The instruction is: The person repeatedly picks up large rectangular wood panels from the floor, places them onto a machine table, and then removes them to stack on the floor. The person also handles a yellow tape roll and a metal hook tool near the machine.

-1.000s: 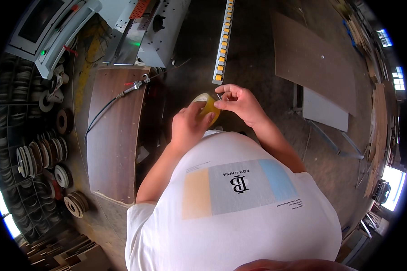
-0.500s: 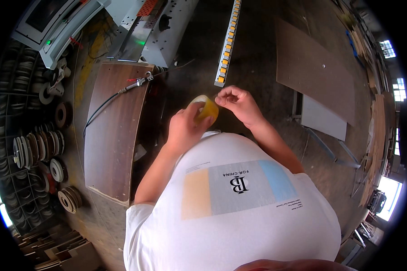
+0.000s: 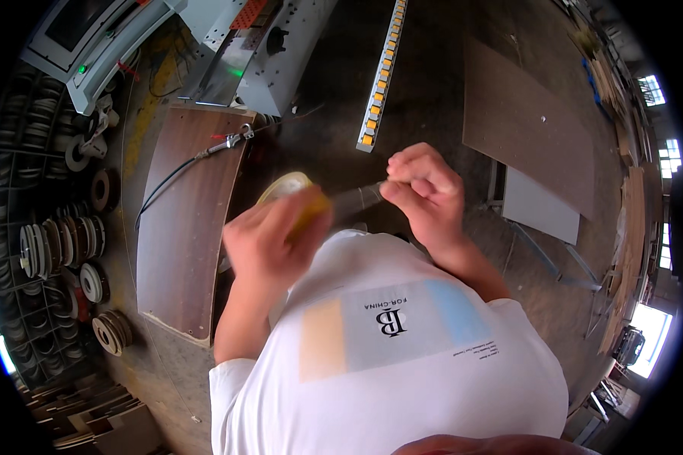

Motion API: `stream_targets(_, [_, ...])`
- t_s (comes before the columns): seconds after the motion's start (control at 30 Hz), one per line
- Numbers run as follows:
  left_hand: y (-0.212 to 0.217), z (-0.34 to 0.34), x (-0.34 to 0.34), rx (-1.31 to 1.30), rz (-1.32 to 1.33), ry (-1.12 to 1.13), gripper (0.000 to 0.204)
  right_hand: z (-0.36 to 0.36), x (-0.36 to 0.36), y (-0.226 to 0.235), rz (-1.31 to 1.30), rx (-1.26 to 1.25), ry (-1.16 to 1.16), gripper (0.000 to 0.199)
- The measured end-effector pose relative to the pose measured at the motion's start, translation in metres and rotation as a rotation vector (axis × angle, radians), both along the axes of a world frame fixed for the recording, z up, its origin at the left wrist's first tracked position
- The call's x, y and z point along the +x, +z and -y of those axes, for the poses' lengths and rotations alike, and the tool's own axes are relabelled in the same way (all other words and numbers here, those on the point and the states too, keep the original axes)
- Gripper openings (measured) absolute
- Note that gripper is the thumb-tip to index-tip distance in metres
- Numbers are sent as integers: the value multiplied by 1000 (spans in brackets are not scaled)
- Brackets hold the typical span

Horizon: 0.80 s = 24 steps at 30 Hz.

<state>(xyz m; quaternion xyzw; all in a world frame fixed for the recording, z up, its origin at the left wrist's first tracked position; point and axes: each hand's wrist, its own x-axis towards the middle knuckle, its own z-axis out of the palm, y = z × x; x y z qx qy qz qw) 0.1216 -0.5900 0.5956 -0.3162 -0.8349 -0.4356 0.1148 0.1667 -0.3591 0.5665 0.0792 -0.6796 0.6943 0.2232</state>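
Note:
My left hand [image 3: 269,239] grips a yellowish roll of clear tape [image 3: 292,193] in front of my chest. My right hand [image 3: 425,189] pinches the free end of the tape, and a short clear strip [image 3: 357,199] stretches between the two hands. Both hands are raised above the dusty floor, over my white printed shirt [image 3: 387,356].
A dark wood-grain panel [image 3: 178,243] lies at the left with a cable and connector [image 3: 228,142] on it. A grey machine [image 3: 250,53] stands behind it. A strip with yellow rollers [image 3: 379,83] runs away ahead. Racks of edge-band rolls [image 3: 53,243] fill the left; boards [image 3: 520,114] lie right.
My hands have drawn apart: the right hand has pulled a short length of tape off the roll, which the left hand still holds. The view has moved closer.

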Motion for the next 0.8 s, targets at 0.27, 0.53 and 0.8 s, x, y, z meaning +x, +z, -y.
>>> stream_targets(0.27, [145,34,50,-44,-218,-399,20,-10,21,107,-539,-86,391,26])
stream_targets(0.53, [144,19,44,176,-189,-562,30,-20,14,111,-519,-186,472,25])
stream_targets(0.8, [75,21,32,484,-220,-587,4,-15,3,103,-440,-278,578,23])
